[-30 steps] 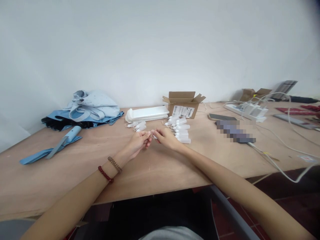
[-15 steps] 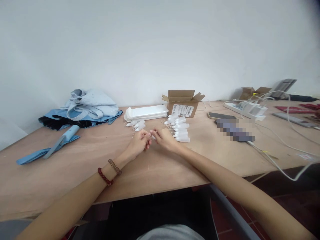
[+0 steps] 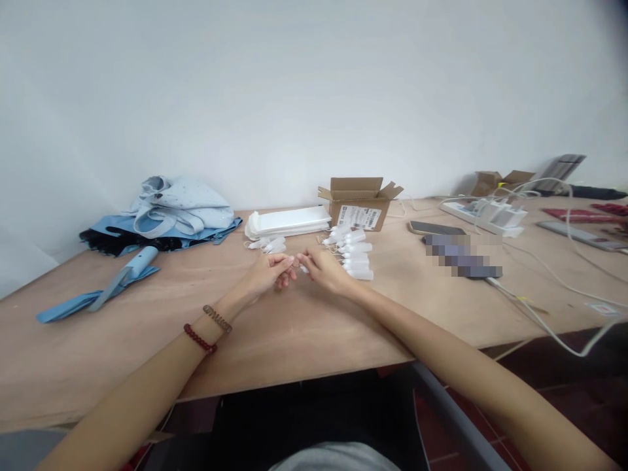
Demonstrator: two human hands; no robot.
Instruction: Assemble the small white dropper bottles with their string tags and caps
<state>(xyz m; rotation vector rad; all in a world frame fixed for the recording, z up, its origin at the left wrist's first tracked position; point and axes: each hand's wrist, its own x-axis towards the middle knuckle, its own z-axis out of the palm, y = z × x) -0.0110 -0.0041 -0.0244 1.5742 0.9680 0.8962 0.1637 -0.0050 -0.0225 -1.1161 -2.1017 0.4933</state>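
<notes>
My left hand (image 3: 275,269) and my right hand (image 3: 321,269) meet low over the table, fingertips nearly touching. A small white plastic piece (image 3: 303,269), partly hidden, shows in the pinched fingers of my right hand. The left thumb and forefinger are pressed together; whatever they grip is too small to make out. Just beyond the right hand lie several small translucent squeeze bottles (image 3: 360,247) with white caps and thin loops of string. A smaller group of similar bottles (image 3: 275,245) lies behind the left hand.
Behind the bottles are a stack of flat white packets (image 3: 294,220) and an open cardboard box (image 3: 357,214). At left lie a pale blue cloth bag (image 3: 184,206) and a blue umbrella handle (image 3: 142,260). Phones (image 3: 436,228), cables and a power strip (image 3: 483,219) occupy the right.
My left hand has shifted slightly left and its wrist has turned, with the thumb now stretched along the top. The white piece shows more clearly at the right fingers.
</notes>
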